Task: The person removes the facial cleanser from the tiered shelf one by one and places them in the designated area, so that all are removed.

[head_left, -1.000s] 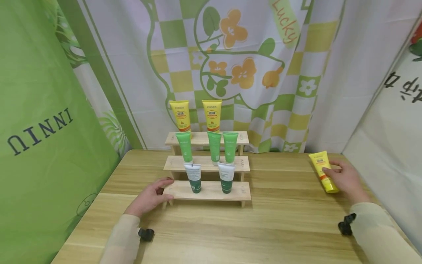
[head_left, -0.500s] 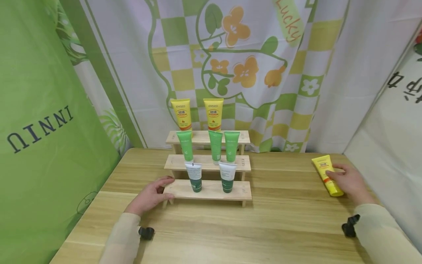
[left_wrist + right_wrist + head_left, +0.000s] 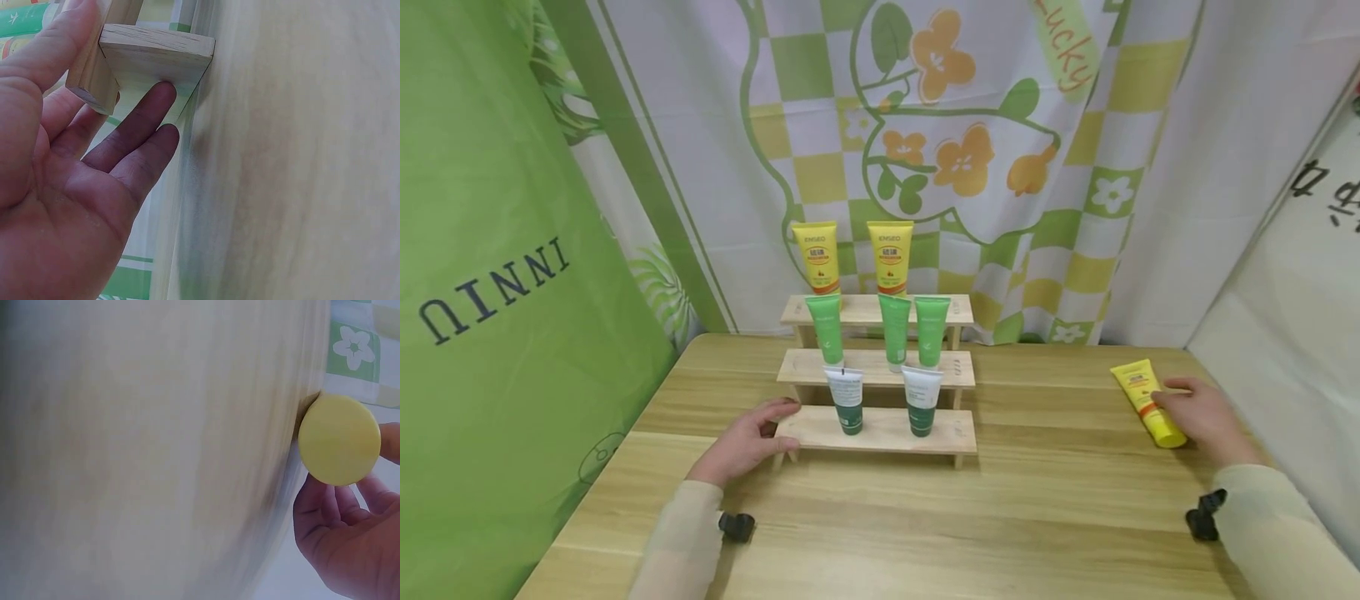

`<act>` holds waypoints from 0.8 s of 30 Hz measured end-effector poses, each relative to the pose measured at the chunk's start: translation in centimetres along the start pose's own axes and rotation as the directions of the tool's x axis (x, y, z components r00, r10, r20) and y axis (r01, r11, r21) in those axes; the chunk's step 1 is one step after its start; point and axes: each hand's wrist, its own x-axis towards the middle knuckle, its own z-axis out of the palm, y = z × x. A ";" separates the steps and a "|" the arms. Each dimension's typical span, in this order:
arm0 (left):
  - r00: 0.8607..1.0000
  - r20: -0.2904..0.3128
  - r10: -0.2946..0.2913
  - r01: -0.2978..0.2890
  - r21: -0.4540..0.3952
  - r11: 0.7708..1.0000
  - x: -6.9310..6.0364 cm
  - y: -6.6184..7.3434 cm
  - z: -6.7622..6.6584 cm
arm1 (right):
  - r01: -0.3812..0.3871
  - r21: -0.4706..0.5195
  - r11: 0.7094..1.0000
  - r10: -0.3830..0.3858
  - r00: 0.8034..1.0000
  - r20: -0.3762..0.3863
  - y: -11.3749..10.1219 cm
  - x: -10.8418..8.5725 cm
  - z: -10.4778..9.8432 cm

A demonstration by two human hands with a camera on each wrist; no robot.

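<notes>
Yellow tube (image 3: 1142,402), over at the right of the table (image 3: 1045,500), sits pinched in my right hand (image 3: 1202,418), fingers curled round it, probably light, squeezy, slightly slick, best held near its stiffer cap (image 3: 339,440), while my left hand (image 3: 747,442) pinches the wooden rack (image 3: 808,427).

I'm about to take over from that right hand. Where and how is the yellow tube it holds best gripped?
Probably pinch the flat, broad end of the yellow tube, coming from its left: that end is uncovered and points away to the left, while the right hand occupies the tube's right side.
</notes>
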 end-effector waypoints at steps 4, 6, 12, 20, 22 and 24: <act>1.000 0.002 -0.003 0.003 0.000 1.000 0.0 0.0 0.0 | 0.006 -0.015 1.000 -0.006 1.000 0.003 0.2 0.0 -0.2; 1.000 0.001 -0.006 0.006 -0.009 1.000 0.0 0.1 0.0 | 0.002 -0.010 1.000 -0.002 1.000 0.008 0.3 0.0 -0.3; 1.000 0.002 0.013 -0.013 -0.021 1.000 0.0 -0.2 0.3 | -0.006 -0.010 1.000 0.006 1.000 0.004 0.5 -0.1 -1.1; 1.000 -0.015 0.016 -0.016 0.012 1.000 -0.1 0.0 0.2 | 0.010 0.045 0.999 -0.010 1.000 0.002 -0.9 -0.3 -1.4; 1.000 -0.014 0.021 -0.020 0.022 1.000 -0.1 0.0 0.1 | 0.014 0.063 0.998 -0.014 1.000 0.004 -1.7 -0.4 -1.2; 1.000 -0.012 0.019 -0.018 0.027 0.999 -0.1 -0.1 0.0 | 0.033 0.084 0.996 -0.034 0.999 0.011 -2.8 -0.5 -0.9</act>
